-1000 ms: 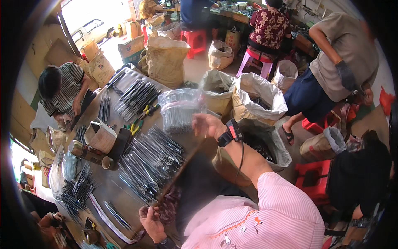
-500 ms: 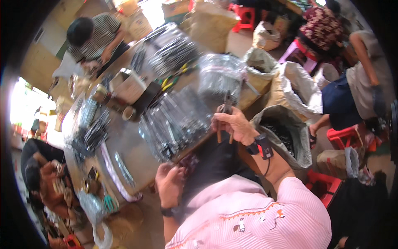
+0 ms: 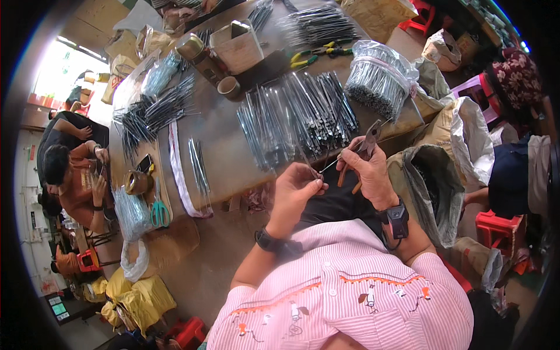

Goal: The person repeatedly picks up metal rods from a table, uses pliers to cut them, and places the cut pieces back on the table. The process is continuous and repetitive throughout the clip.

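My right hand [image 3: 368,175] grips a pair of pliers [image 3: 370,142], jaws pointing up and away from me, brown handles hanging below the palm. Close beside it, my left hand [image 3: 296,191] pinches the end of a thin metal rod [image 3: 328,165]. The rod spans the short gap to my right fingertips; whether they also hold it I cannot tell. Both hands are over my lap, just off the table edge. Beyond them on the table [image 3: 219,169] lies a wide row of thin metal strips [image 3: 297,114], partly under clear plastic.
A plastic-wrapped bundle of rods [image 3: 382,79] stands at the table's right corner. Yellow-green-handled pliers [image 3: 318,52], a flask [image 3: 198,57] and a cup [image 3: 228,87] sit farther back. Teal scissors [image 3: 158,210] lie left. An open sack [image 3: 431,186] is at my right; co-workers sit around.
My left hand has come up beside the right and now pinches a thin rod. The pliers stay in my right hand. The whole view has shifted, with the table now farther right.
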A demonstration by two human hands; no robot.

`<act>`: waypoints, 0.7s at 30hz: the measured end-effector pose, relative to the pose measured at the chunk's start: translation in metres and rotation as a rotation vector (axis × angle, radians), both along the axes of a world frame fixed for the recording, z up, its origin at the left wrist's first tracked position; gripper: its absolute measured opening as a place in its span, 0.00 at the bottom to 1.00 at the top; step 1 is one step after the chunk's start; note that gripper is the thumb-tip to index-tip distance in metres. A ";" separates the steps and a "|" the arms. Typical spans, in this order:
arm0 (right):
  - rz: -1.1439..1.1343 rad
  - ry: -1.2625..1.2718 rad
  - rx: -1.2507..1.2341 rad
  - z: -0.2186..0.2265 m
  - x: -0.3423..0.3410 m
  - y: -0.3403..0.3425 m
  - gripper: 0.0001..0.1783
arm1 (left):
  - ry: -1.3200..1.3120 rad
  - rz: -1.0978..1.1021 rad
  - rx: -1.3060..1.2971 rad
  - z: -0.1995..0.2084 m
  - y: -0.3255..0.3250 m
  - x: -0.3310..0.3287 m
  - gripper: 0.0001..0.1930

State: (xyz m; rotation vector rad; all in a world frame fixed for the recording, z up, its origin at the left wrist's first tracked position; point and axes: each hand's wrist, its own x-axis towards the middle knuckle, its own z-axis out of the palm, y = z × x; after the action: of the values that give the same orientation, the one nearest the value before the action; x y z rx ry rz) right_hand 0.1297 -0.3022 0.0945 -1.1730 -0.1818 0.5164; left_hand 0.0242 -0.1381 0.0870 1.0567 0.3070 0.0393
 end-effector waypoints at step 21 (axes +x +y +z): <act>-0.055 -0.138 -0.181 -0.004 -0.030 0.032 0.16 | 0.095 0.030 0.169 0.005 0.013 -0.001 0.08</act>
State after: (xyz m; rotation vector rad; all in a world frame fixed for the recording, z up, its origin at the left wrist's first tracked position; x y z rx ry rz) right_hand 0.0994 -0.2702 0.0901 -1.3874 -0.2241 0.4098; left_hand 0.0230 -0.1255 0.0919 1.2235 0.4112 0.0421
